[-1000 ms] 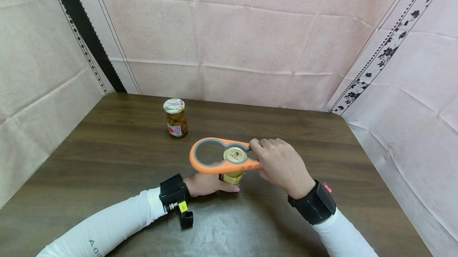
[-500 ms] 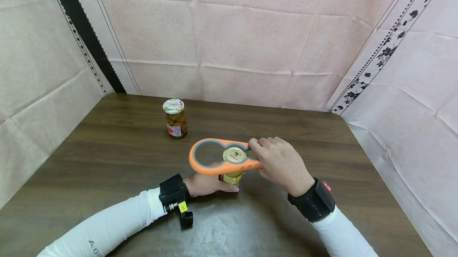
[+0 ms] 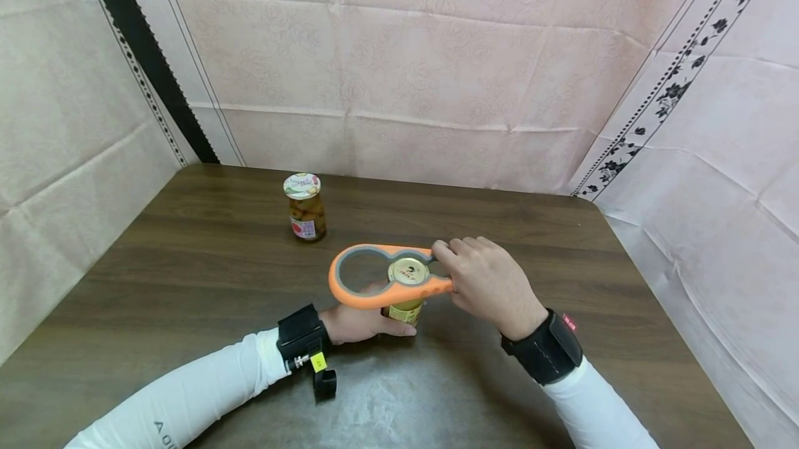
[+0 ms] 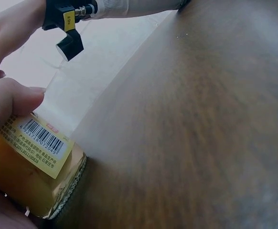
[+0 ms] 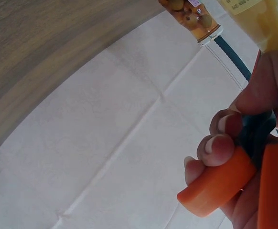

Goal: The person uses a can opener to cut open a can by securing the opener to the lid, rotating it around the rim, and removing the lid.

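The left grip [image 3: 358, 323] of the person is grasping a glass jar [image 3: 406, 313]. The thumb lies over its yellow label [image 4: 43, 136], on which a barcode can be read in the left wrist view. Inside this jar is something of yellow-amber colour. The jar is between the two arms, above or on the brown wooden surface [image 3: 218, 282]; whether its bottom touches the wood, I cannot tell surely. Its golden lid [image 3: 409, 271] looks upward.

Around this lid goes the smaller hole of an orange opener [image 3: 399, 293], which has a grey inner lining. The bigger hole of the opener reaches out to the left and has nothing in it. The right grip [image 3: 490, 286] is clenched around the handles of the opener; in the right wrist view the fingers are curled over one orange handle [image 5: 220, 183].

Farther back, well apart from both hands, a second jar [image 3: 306, 213] stands upright. It holds brown round pieces and wears a white, patterned lid [image 3: 302, 185]. Each wrist carries a black band, the left band [image 3: 302, 332] and the right band [image 3: 544, 348], and both arms have white sleeves. Behind the surface hangs a pale, creased cloth [image 3: 406, 67].
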`<state>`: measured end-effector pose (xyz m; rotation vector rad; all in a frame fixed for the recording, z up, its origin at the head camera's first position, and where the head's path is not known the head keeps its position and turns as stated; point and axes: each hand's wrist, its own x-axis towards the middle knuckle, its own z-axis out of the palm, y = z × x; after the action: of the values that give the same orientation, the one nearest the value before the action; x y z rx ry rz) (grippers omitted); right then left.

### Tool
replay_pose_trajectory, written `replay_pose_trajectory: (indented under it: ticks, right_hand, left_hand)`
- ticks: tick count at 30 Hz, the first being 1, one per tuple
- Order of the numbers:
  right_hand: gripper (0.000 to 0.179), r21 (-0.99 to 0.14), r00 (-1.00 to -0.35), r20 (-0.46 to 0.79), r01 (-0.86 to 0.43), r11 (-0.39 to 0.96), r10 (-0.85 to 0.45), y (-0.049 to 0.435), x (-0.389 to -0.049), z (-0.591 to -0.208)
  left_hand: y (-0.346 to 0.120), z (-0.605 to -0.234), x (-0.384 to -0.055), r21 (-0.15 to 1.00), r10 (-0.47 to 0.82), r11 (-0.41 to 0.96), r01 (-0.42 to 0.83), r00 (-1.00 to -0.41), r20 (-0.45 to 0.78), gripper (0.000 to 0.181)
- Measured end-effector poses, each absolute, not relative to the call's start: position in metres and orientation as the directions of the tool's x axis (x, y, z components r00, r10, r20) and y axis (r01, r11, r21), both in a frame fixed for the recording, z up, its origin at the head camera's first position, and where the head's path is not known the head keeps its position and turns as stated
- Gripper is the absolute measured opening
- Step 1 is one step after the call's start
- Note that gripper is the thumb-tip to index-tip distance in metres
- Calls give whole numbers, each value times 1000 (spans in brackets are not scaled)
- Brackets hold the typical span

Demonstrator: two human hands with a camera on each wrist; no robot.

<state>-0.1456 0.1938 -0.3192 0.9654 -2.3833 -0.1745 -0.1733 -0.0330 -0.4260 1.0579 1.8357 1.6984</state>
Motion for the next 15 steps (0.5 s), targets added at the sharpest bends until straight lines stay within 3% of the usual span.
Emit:
replay_pose_trajectory:
  ticks: [5,15]
  right_hand:
    - [38,305,-586,449,-609,732,-674,193,-148,-320]
    - [41,305,-607,429,-599,740,-669,193,-149,-319]
  left_hand:
    - [-33,-423,-174,942,756,-4,336,-615,223,107]
    - [-34,-422,-174,952,772,28,305,-612,173,106]
